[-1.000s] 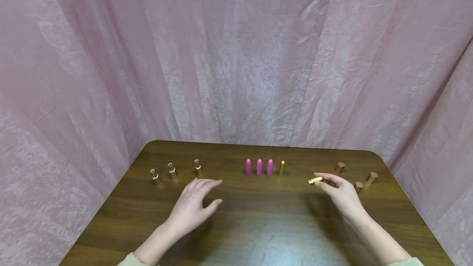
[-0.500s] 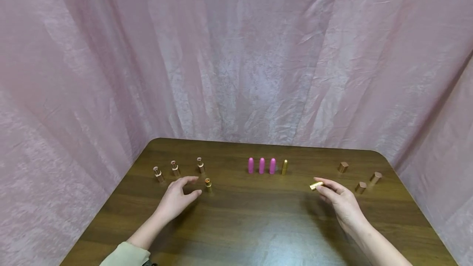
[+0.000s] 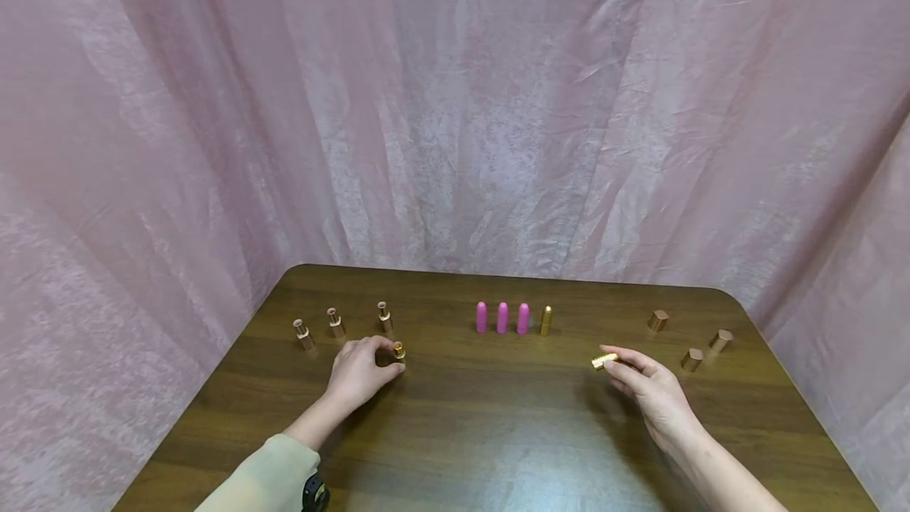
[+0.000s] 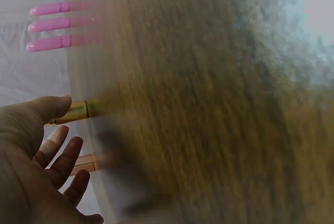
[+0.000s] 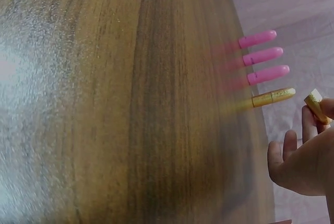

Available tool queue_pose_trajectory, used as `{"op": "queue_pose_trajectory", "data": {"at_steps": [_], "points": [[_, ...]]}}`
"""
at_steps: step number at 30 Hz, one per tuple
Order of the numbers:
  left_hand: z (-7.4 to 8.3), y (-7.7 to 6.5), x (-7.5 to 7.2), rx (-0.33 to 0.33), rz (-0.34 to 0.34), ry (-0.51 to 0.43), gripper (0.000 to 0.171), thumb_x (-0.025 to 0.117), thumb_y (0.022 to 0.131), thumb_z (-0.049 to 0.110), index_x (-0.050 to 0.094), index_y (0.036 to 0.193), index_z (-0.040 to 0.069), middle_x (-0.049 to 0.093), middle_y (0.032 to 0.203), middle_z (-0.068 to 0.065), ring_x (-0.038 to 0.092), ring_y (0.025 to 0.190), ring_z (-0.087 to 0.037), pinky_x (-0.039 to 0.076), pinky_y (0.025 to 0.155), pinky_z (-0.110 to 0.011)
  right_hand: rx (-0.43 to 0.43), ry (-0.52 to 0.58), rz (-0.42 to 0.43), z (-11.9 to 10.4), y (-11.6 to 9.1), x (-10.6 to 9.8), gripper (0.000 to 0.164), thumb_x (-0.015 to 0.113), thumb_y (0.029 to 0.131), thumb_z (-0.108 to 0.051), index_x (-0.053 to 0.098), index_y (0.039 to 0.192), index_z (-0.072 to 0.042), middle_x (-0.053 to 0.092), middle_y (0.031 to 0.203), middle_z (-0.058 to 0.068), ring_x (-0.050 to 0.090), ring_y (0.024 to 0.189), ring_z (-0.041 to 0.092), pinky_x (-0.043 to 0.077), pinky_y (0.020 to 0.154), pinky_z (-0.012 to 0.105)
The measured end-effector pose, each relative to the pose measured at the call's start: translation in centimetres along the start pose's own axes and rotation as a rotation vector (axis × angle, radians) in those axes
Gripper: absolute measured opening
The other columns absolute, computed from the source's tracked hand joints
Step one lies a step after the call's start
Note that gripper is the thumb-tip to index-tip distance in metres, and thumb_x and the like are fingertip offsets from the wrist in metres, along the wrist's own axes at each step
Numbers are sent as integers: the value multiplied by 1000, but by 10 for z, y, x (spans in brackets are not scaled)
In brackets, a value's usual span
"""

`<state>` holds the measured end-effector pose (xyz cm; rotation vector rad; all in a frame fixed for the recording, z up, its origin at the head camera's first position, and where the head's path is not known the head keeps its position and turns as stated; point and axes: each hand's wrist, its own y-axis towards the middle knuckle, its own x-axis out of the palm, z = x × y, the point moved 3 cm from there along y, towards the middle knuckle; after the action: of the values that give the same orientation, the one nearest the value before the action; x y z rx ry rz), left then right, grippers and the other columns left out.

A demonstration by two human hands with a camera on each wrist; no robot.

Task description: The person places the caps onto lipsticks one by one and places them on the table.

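My left hand (image 3: pixel 355 374) has its thumb and index finger around an uncapped gold lipstick tube (image 3: pixel 399 352) standing upright on the table. In the left wrist view the thumb lies across this gold tube (image 4: pixel 79 111), and the other fingers are spread. On the right, my right hand (image 3: pixel 657 393) pinches a gold lipstick cap (image 3: pixel 603 362) between thumb and fingers, held tilted above the table. Between the hands, farther back, stand several closed lipsticks in a row: pink ones (image 3: pixel 502 318) and one gold lipstick (image 3: pixel 545 321).
Behind and left of the left hand stand uncapped rose-gold lipstick tubes (image 3: pixel 336 324). Rose-gold caps (image 3: pixel 692 359) sit at the right, beyond the right hand. The wooden table (image 3: pixel 498 433) ends at a pink curtain (image 3: pixel 455 101).
My left hand first drew back to the left, revealing the gold tube, then came in to the right and took it between thumb and finger. The right hand keeps its cap, nearly still.
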<state>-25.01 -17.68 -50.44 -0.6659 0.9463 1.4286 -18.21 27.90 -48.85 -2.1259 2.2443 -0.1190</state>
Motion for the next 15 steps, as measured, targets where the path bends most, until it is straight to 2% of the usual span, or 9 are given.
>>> {"op": "queue_pose_trajectory", "data": {"at_steps": [7, 12, 15], "points": [[0, 1, 3, -9, 6, 12, 30, 84, 83, 34, 73, 105, 17, 71, 110, -2, 54, 117, -38, 37, 102, -60, -3, 29, 3, 4, 1, 0, 37, 72, 97, -18, 68, 131, -3, 65, 113, -2, 63, 102, 6, 53, 92, 28], [1, 2, 5, 8, 20, 1, 26, 84, 84, 32, 73, 102, 16, 71, 110, -3, 55, 116, -38, 39, 100, -58, 7, 36, 10, 5, 0, 0, 46, 72, 97, -17, 61, 136, 4, 66, 117, 1, 63, 102, 6, 53, 92, 28], [4, 2, 3, 2, 8, -39, 24, 83, 84, 30, 71, 99, 17, 71, 111, -3, 57, 114, -36, 43, 96, -54, 10, 35, 10, 5, -1, -1, 47, 72, 97, -18, 60, 138, 4, 65, 119, 2, 63, 103, 6, 53, 93, 28]]}}
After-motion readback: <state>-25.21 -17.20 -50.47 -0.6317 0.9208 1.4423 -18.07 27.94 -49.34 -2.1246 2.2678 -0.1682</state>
